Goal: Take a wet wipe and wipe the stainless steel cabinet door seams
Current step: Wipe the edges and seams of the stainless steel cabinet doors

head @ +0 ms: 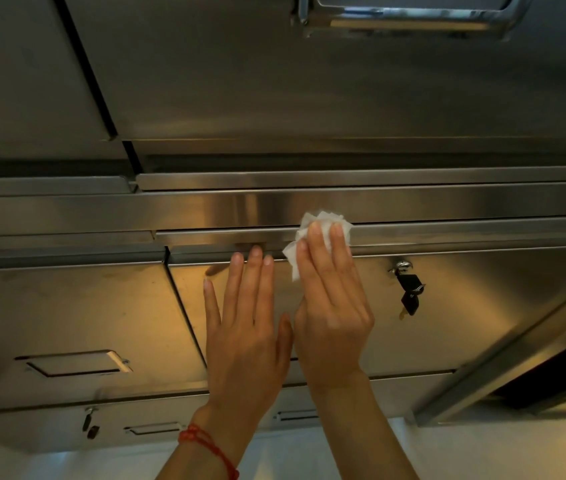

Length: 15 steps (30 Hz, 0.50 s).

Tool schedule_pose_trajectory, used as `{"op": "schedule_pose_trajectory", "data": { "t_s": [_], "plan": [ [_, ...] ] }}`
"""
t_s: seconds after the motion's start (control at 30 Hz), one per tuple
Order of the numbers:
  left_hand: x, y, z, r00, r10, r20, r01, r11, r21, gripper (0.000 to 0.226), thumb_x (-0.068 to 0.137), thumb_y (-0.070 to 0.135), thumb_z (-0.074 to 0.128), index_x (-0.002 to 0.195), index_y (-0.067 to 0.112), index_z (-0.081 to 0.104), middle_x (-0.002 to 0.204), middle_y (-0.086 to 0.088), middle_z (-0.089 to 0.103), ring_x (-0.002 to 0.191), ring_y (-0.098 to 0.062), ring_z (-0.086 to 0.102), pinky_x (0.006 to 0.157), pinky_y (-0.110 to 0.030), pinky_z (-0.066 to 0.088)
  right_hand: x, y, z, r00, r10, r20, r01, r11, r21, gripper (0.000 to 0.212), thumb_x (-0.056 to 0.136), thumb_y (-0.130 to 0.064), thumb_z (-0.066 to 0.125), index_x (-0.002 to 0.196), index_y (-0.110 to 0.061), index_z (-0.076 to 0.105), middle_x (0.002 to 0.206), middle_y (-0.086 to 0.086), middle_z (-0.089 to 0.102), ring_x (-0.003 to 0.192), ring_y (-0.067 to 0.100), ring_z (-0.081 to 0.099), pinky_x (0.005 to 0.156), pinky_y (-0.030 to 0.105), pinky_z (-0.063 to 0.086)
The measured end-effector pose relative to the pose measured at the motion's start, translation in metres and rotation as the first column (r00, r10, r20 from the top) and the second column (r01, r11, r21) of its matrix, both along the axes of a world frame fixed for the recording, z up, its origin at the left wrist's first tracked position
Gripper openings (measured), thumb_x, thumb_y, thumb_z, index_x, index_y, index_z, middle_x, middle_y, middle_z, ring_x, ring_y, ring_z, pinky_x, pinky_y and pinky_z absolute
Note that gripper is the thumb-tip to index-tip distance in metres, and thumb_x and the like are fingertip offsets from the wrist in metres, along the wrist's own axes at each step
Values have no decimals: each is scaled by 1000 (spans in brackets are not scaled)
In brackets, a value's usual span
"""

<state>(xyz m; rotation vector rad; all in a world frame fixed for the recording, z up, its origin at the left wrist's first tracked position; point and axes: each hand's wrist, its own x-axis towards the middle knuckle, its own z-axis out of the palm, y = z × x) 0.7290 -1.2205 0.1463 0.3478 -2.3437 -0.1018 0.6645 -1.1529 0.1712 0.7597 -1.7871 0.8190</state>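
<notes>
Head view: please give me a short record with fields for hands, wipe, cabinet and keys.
left hand: flat with straight fingers on the cabinet door, holds nothing
right hand: presses the wet wipe with straight fingers
wet wipe: white, crumpled, on the horizontal seam above the door
keys: hang from the door's lock, right of the hands
bracelet: red, on the left wrist

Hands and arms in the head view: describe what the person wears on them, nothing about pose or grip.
Both forearms are bare, with no sleeves in view and no gloves on either hand. The left hand has a red beaded bracelet wound round its wrist in what look like two strands. The right hand carries no bracelet, watch or ring that shows. Fingernails look short and unpainted.
</notes>
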Motion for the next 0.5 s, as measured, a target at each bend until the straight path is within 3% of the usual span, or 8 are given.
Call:
{"op": "schedule_pose_trajectory", "data": {
  "t_s": [0.17,0.33,0.5],
  "plan": [
    [0,0,1,1000,-7,-2,7,1000,-5,60,87,25,41,140,1,28,148,-16,27,139,-29,17,109,-57,16,-7,9,-1,998,9,-66,-6,999,54,25,98,-10,48,108,2,67,117,16,63,115,34,55,97,44,47],
    [0,2,3,1000,9,2,-9,1000,4,60,86,24,40,140,0,31,147,-16,30,139,-29,19,110,-56,15,-15,21,-4,997,-70,-28,70,998,-6,21,91,-2,57,110,5,65,119,18,62,118,35,53,100,43,45],
    [-1,7,4,1000,8,0,-8,999,52,60,87,26,42,140,1,27,147,-17,29,139,-29,16,110,-56,15,-4,5,-1,999,36,-41,-34,999,35,27,98,-10,46,108,3,67,117,17,63,116,35,56,99,41,46]
  ]
}}
